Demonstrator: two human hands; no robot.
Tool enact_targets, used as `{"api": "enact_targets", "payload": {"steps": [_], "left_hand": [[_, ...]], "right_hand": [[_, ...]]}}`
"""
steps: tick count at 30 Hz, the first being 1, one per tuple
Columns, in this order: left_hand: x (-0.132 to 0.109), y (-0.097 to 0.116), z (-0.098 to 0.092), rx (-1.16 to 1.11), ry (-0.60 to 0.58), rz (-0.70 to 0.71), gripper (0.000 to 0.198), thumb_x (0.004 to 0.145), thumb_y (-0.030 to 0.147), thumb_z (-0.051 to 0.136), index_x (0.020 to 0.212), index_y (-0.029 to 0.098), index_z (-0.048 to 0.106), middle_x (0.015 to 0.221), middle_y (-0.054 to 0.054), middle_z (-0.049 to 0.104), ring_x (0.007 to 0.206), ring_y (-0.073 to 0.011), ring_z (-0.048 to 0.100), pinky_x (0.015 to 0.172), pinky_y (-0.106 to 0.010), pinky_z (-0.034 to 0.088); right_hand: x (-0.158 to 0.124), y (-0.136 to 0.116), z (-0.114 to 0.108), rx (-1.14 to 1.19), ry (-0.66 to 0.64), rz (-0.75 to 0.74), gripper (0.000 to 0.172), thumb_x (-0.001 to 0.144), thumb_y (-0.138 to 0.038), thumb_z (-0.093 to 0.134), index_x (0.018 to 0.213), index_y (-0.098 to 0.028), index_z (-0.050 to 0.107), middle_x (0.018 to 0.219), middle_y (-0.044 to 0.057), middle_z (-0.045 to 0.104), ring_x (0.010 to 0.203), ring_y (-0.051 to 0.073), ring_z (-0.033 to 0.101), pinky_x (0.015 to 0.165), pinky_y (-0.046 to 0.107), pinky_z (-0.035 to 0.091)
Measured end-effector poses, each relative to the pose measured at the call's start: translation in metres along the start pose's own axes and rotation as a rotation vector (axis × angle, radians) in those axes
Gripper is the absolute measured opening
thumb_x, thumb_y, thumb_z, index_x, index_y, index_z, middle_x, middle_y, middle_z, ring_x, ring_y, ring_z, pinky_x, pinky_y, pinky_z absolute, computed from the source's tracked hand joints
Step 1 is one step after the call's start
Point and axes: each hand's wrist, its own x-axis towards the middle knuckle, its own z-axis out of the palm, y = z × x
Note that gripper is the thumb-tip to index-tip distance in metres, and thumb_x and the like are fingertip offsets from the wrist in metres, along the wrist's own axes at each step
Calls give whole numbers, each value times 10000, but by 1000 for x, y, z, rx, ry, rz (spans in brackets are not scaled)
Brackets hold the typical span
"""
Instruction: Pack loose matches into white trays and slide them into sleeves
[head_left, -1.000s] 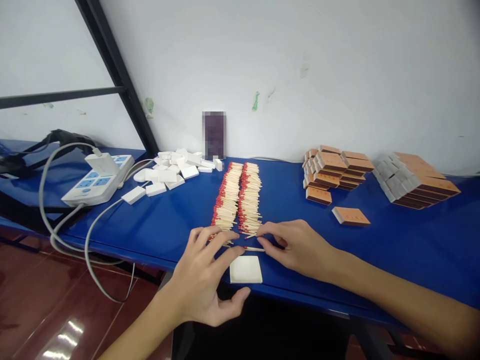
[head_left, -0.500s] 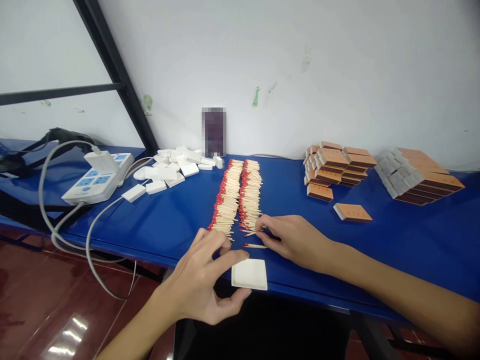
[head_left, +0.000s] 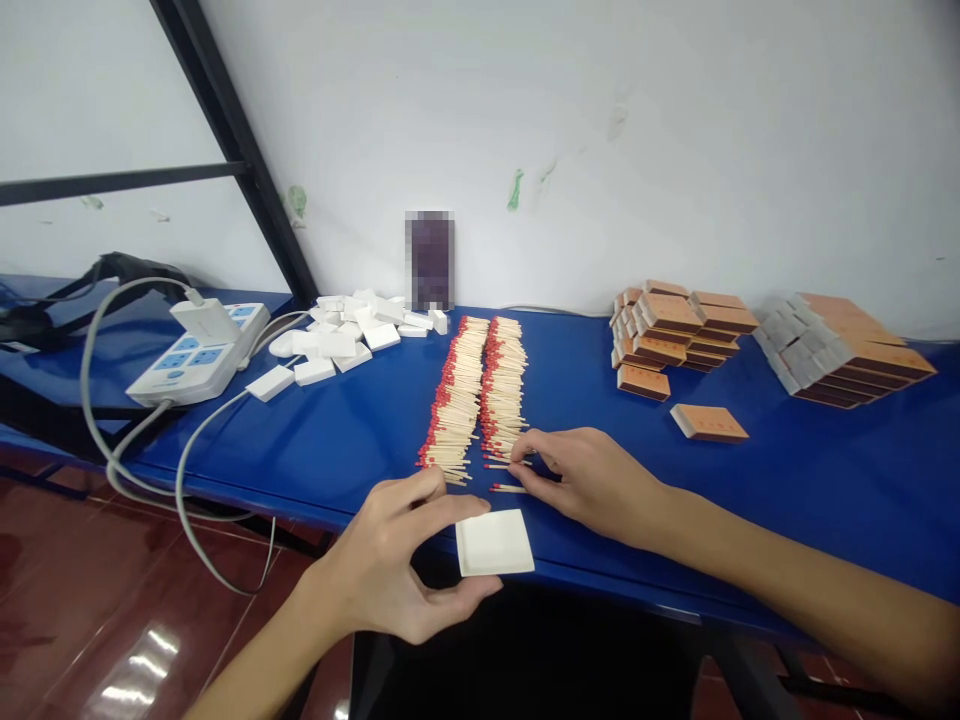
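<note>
White, shallow and rectangular, the tray (head_left: 496,545) is sitting unfilled in the pinch of your left hand (head_left: 386,560) by the blue table's (head_left: 577,375) edge, while your right hand (head_left: 600,490), nearly closed, its grip unclear, is resting at two rows of red-tipped wooden matches (head_left: 507,385) lying outside it.

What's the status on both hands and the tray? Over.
Left hand pinching tray. Right hand at matches, grip unclear. One loose match just beyond tray.
</note>
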Motion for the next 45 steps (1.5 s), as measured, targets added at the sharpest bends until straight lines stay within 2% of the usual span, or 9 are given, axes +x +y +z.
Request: {"api": "enact_targets", "payload": {"steps": [4,8,13,20,25,28,33,38,45], "left_hand": [[-3,0,0,53,-5,4,379,758,354,722,1079,170,639,816,-31,583,667,-154,598,554,-272,431],[-2,0,-1,29,-28,17,386,749,348,728,1075,163,637,834,-37,603,679,-156,602,567,-277,418],[3,1,2,17,-146,72,319,753,378,714,981,160,668,718,-11,542,620,-153,510,585,-297,378],[0,2,4,19,-123,46,317,774,373,701,992,149,649,567,63,515,485,-112,467,710,-350,398],[0,-1,6,88,-117,68,373,800,372,715,1085,146,633,765,-20,635,664,-163,608,767,-346,477],[1,-1,6,132,-163,62,368,810,378,703,1102,165,636,825,-43,630,748,-197,624,751,-358,509],[2,1,7,164,-172,33,377,812,394,694,1108,168,638,827,-44,618,781,-220,632,770,-396,539],[2,1,8,172,-144,29,375,814,400,692,1102,165,640,803,-40,624,768,-219,637,767,-399,545],[3,1,8,178,-132,43,336,840,409,657,1076,170,643,790,-37,626,749,-204,635,758,-375,540]], "right_hand": [[0,2,0,31,10,-12,125,934,-220,545,923,-184,663,819,7,734,666,139,639,605,242,378],[1,2,0,41,6,-6,141,937,-225,545,902,-195,677,804,-2,735,655,134,637,612,243,380],[1,2,1,64,17,-16,162,943,-226,529,906,-199,684,829,9,737,693,143,641,639,246,386],[-2,-1,-6,88,-14,-12,120,871,-192,586,827,-204,697,664,-23,658,545,104,522,557,231,327],[-3,-2,-11,112,42,-28,117,860,-179,585,788,-186,678,559,-51,561,464,77,423,505,220,286],[-1,0,-8,93,117,-55,142,888,-170,553,808,-170,671,566,-48,555,462,78,405,510,218,302],[0,5,-2,57,147,-73,136,896,-162,555,844,-162,681,623,-27,610,507,93,468,546,219,351],[-1,5,-2,81,87,-51,137,877,-126,559,840,-180,680,715,-19,686,593,103,568,578,212,377],[1,4,-4,70,57,-26,135,880,-151,548,833,-187,670,710,-9,685,588,113,573,580,226,379]]}}
